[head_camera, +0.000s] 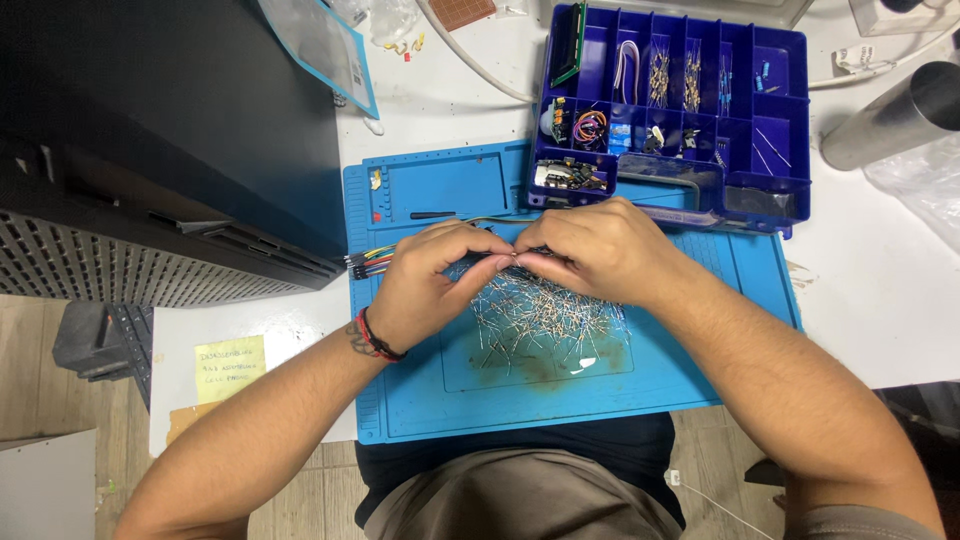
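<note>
Both hands meet fingertip to fingertip over the blue work mat (420, 400) on the white table (880, 300). The left hand (425, 285) and right hand (600, 250) pinch something small between them, probably one thin metal lead from the heap of leads (545, 320) just below. To do this well, keep the wrists resting on the mat and work close above the heap. Coloured jumper wires (370, 262) lie beside the left hand.

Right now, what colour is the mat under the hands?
Blue, with a brownish stain; the mat shows clearly in the head view.
</note>
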